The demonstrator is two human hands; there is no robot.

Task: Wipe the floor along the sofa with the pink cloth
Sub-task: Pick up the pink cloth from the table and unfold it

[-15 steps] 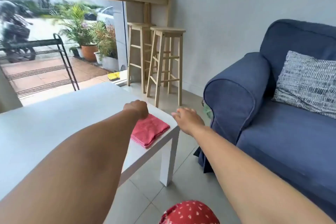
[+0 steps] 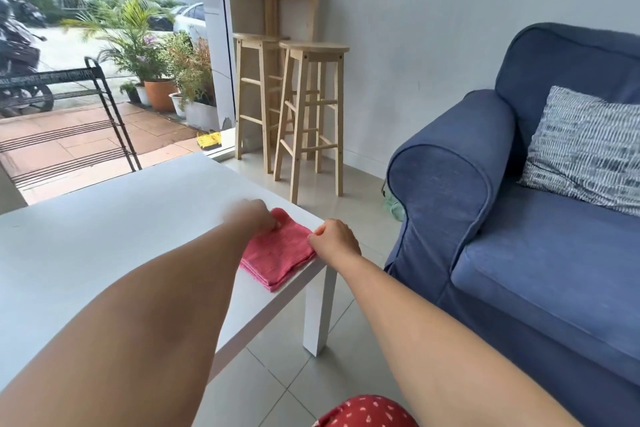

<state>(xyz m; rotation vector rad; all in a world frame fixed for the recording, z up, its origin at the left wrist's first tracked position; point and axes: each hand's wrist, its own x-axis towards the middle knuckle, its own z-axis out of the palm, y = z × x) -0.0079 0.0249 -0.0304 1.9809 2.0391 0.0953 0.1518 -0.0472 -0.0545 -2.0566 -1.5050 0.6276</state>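
The folded pink cloth (image 2: 280, 253) lies on the near right corner of the white table (image 2: 104, 253). My left hand (image 2: 258, 218), blurred by motion, has curled fingers on the cloth's far corner. My right hand (image 2: 334, 239) pinches the cloth's right edge at the table's rim. The blue sofa (image 2: 519, 253) stands to the right, with its rolled arm nearest the table. A strip of grey tiled floor (image 2: 346, 315) runs between the table leg and the sofa's skirt.
Two wooden bar stools (image 2: 308, 107) stand against the wall beyond the table. A patterned cushion (image 2: 585, 149) rests on the sofa. A black rack (image 2: 69, 121) and potted plants (image 2: 156, 80) are at the open front. Red spotted clothing (image 2: 363, 412) shows at the bottom edge.
My right hand has moved left from the gap beside the table onto the cloth's right edge. My left hand has shifted slightly to the cloth's far corner.
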